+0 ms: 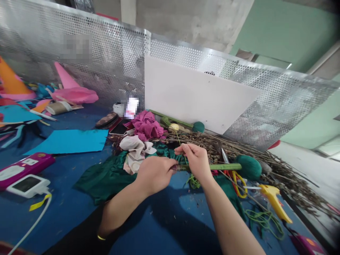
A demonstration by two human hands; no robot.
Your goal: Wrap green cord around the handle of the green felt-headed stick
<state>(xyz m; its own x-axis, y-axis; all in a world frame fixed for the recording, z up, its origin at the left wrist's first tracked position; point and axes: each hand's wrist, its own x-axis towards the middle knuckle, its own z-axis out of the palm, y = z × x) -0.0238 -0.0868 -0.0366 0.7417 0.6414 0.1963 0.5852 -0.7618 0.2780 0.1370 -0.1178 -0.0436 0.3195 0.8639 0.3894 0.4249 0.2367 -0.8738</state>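
My left hand (156, 175) is closed around the dark end of a green stem (223, 166). The stem points right and carries a dark green fabric ball (248, 167) at its far end. Above the stem, the fingers of my right hand (195, 157) pinch a thin green string (181, 145). A loose tangle of green string (194, 181) lies below the stem. Behind my left hand are a pale crumpled cloth (135, 150) and dark green fabric (103, 179). The part of the stem behind my right hand is hidden.
A yellow glue gun (276, 202) and orange-handled scissors (240, 186) lie at right. Dry twigs (287, 180) stretch along the back. At left are a blue sheet (71, 141), a purple power strip (29, 168) and a white charger (28, 186). A perforated metal screen (106, 60) stands behind.
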